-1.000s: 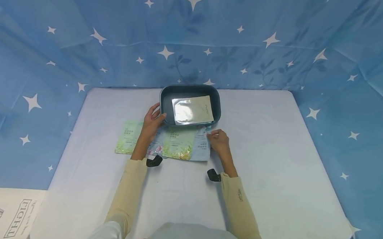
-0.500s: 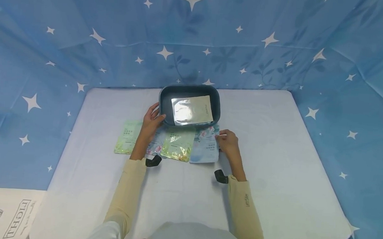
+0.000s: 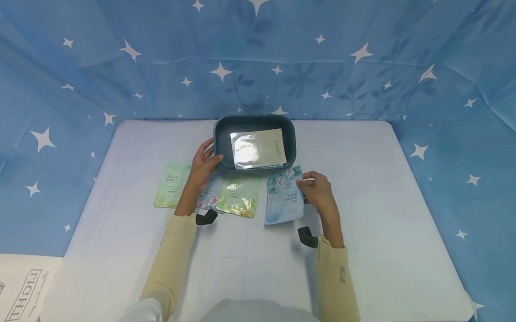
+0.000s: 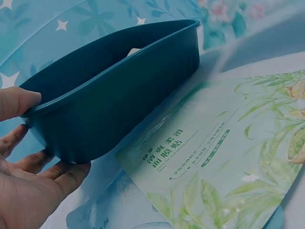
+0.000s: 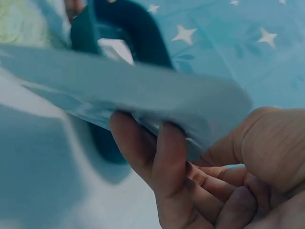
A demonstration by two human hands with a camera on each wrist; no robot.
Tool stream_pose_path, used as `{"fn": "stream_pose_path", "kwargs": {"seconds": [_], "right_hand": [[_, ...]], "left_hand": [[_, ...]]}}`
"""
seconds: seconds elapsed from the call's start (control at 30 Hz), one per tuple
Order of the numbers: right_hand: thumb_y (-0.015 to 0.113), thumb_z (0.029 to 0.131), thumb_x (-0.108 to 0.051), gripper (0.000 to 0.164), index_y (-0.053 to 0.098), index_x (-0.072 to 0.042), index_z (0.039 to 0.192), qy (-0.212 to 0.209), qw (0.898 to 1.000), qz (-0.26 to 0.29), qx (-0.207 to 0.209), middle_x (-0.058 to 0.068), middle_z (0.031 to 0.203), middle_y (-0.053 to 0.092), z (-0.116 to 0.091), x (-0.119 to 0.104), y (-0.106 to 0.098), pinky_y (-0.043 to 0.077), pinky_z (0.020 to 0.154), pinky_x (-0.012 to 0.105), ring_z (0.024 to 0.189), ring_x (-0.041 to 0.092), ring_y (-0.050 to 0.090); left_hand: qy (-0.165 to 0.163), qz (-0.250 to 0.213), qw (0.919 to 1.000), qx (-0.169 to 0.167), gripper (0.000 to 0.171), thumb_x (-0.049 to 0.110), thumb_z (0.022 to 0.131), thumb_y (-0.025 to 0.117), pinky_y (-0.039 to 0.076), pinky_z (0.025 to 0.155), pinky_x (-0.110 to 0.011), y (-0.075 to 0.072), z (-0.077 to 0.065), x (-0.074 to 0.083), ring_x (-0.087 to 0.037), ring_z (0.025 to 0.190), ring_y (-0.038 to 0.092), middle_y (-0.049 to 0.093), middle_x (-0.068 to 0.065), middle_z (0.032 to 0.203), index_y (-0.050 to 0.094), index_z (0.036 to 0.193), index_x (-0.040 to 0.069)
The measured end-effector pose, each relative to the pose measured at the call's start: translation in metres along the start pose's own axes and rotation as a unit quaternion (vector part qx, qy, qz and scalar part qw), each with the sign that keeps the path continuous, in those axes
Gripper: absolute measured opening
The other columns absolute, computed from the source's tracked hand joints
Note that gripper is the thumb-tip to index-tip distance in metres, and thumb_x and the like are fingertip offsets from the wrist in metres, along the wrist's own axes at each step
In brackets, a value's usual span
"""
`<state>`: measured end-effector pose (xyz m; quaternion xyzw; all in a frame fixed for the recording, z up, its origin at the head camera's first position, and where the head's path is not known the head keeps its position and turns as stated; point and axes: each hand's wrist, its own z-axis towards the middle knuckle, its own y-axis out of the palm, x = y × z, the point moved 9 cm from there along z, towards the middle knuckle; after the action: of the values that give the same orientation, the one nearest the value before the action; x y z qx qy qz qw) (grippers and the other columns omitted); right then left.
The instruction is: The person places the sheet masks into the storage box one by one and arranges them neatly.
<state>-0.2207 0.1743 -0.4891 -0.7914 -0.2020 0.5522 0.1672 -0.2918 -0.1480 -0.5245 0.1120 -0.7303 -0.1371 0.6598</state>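
A: Starting from the table's (image 3: 365, 283) left edge?

B: First, a pale green packet (image 3: 173, 186): likely light and floppy. Small print above, leafy pattern below.

A: Next?

B: Left hand (image 3: 202, 170), grasping a dark teal tray (image 3: 256, 119) by its left end, thumb over the rim, fingers outside. Probably stiff, not heavy; best lifted by that rim. Smooth, round-cornered, near the middle of the table's far edge.

A: And nearer the front?

B: Just in front of the tray, a blue flowered packet (image 3: 210, 197), partly beneath a shiny green packet (image 3: 238, 196). Inside the tray, a silvery packet (image 3: 258, 149), likely slick; better taken by an edge.

A: Farther right?

B: A pale blue packet (image 3: 284, 199), in front of the tray's right part, well inside the table's right edge. Pinched at its right side by the right hand (image 3: 322, 191), thumb against fingers; tilted, seemingly off the table. Likely thin, bendy, slippery; worth gripping well in from the edge. Pink flowers and teal leaves on top, dark lettering below.
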Motion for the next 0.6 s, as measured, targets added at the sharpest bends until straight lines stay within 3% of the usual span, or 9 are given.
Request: {"fn": "stream_pose_path", "kwargs": {"seconds": [0.13, 0.3, 0.43, 0.6], "right_hand": [[0.052, 0.100, -0.017, 0.033, 0.052, 0.001, 0.127, -0.021, 0.999, 0.027, -0.006, 0.022, 0.106, 0.070, -0.004, -0.013, -0.006, 0.057, 0.062, 0.026, 0.072, 0.014, 0.068], [0.054, 0.100, -0.016, 0.032, 0.052, -0.001, 0.127, -0.038, 0.995, 0.097, 0.008, 0.022, 0.110, 0.070, 0.002, -0.027, -0.010, 0.056, 0.061, 0.023, 0.070, 0.014, 0.069], [0.056, 0.098, -0.014, 0.031, 0.051, -0.001, 0.126, -0.039, 0.981, 0.188, 0.023, 0.020, 0.114, 0.069, 0.013, -0.030, -0.005, 0.055, 0.062, 0.021, 0.071, 0.012, 0.068], [0.056, 0.098, -0.012, 0.034, 0.047, 0.000, 0.129, -0.041, 0.960, 0.275, 0.026, 0.013, 0.106, 0.070, 0.025, -0.029, 0.010, 0.057, 0.065, 0.020, 0.072, 0.010, 0.070]], "left_hand": [[-0.005, -0.001, 1.0000, 0.000, 0.069, -0.005, 0.093, 0.059, 0.053, 0.080, -0.024, -0.001, 0.001, -0.001, -0.012, 0.106, 0.060, 0.037, -0.012, 0.155, 0.032, 0.152, 0.016], [-0.015, 0.004, 0.9999, 0.004, 0.069, -0.008, 0.092, 0.057, 0.054, 0.085, -0.028, -0.002, 0.000, 0.000, -0.013, 0.107, 0.060, 0.036, -0.012, 0.156, 0.032, 0.152, 0.016], [-0.015, 0.005, 0.9999, 0.000, 0.069, -0.009, 0.092, 0.056, 0.053, 0.088, -0.030, 0.002, -0.005, 0.007, -0.015, 0.108, 0.060, 0.035, -0.014, 0.156, 0.030, 0.153, 0.013], [-0.007, 0.020, 0.9996, -0.016, 0.071, -0.007, 0.092, 0.056, 0.052, 0.087, -0.027, 0.009, -0.011, 0.015, -0.014, 0.109, 0.059, 0.032, -0.017, 0.157, 0.028, 0.154, 0.012]]}}
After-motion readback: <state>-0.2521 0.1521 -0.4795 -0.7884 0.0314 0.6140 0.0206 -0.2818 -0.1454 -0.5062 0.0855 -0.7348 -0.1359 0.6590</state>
